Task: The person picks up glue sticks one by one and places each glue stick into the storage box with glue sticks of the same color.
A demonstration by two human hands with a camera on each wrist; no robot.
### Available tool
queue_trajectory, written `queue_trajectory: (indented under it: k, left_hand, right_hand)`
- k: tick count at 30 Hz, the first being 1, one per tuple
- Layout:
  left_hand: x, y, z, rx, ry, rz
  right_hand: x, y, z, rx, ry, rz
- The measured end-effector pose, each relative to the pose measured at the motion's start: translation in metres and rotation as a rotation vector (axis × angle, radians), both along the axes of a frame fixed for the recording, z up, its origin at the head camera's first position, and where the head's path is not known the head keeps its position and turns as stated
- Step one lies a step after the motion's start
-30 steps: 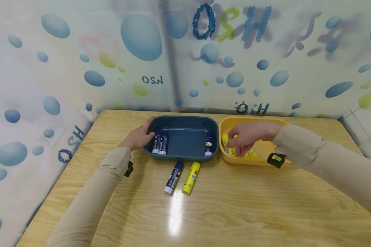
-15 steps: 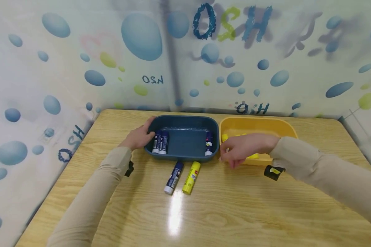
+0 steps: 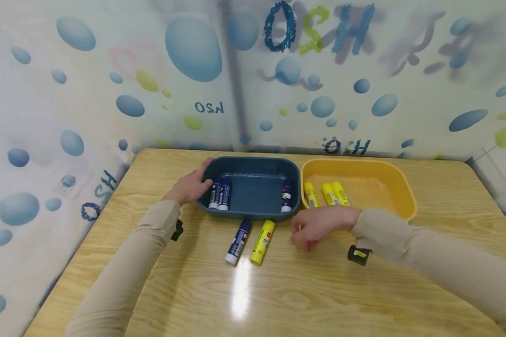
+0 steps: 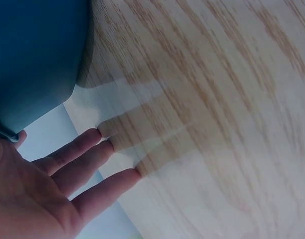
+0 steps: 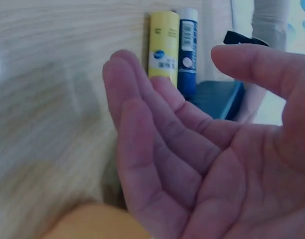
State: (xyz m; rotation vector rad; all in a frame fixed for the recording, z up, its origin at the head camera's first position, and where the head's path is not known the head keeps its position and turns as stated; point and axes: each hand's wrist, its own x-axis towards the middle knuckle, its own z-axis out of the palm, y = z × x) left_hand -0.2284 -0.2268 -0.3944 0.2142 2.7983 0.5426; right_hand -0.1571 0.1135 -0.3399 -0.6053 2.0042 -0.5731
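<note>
My left hand (image 3: 189, 187) is at the left end of a dark blue plastic bin (image 3: 253, 216), thumb over its rim; in the left wrist view three fingers (image 4: 112, 191) extend outside the wall. My right hand (image 3: 320, 227) hovers in front of a yellow-orange bin (image 3: 379, 187), its fingers (image 5: 137, 129) loosely bent around nothing. To its left, a yellow glue stick (image 3: 262, 242) and a dark blue glue stick (image 3: 238, 242) lie side by side on the wooden table (image 3: 312, 290).
Inside the blue bin, two blue glue sticks (image 3: 219, 194) lie at the left and another blue glue stick (image 3: 286, 195) at the right. The orange bin holds yellow glue sticks (image 3: 335, 193). A patterned backdrop (image 3: 253, 84) stands behind the table.
My right hand has come out of the orange bin, moving toward me and left over the table, so the yellow glue sticks in it show. The left hand has stayed at the blue bin.
</note>
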Motion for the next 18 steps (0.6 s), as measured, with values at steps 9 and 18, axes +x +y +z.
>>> queue_trajectory:
  k: [9, 18]
  left_hand:
    - [-0.003, 0.002, -0.002, 0.007, 0.002, -0.004]
    - [-0.004, -0.002, -0.004, 0.007, 0.019, -0.008]
  right_hand:
    - [0.010, -0.025, -0.033, 0.077, 0.197, 0.031]
    - [0.015, -0.043, -0.045, 0.102, 0.384, -0.010]
